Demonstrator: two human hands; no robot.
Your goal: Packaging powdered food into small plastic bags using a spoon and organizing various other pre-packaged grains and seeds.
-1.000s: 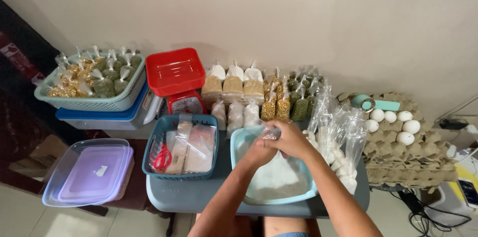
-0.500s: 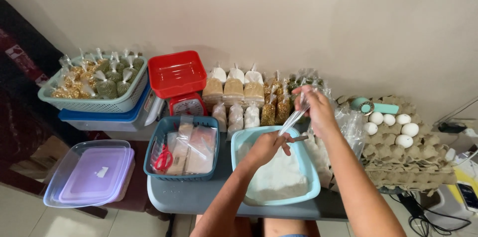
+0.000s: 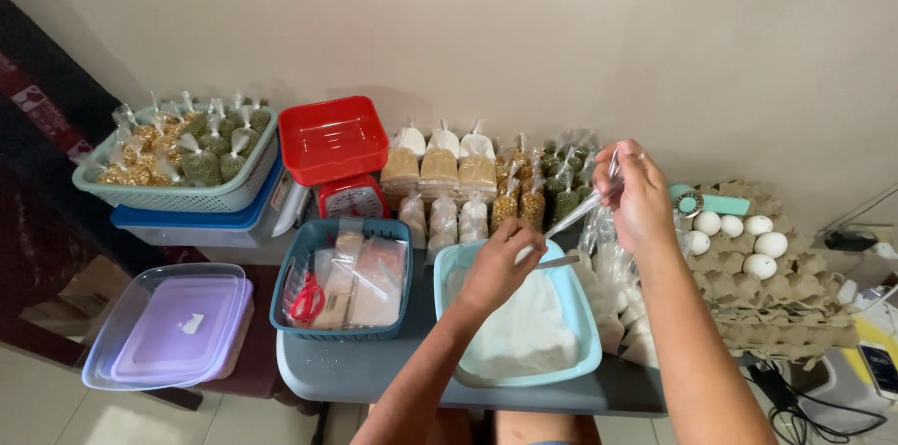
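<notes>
Left-hand fingers [image 3: 508, 241] curled tight around a metal spoon handle [image 3: 561, 262]; handle pokes out rightward from the fist. Left hand [image 3: 496, 267] sits over the light-blue tub [image 3: 449, 262] of white powder [image 3: 524, 333], directly below the fingers. Right hand [image 3: 636, 197] pinches a clear plastic bag [image 3: 585, 206], stretched down-left from its fingers toward the left fist. Egg tray [image 3: 786, 300] just right of right hand. Blue basket [image 3: 290, 286] left of left fist.

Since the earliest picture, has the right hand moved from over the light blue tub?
Yes. The right hand has lifted up and to the right, off the light blue tub, toward the egg trays, pulling a clear plastic bag.
</notes>
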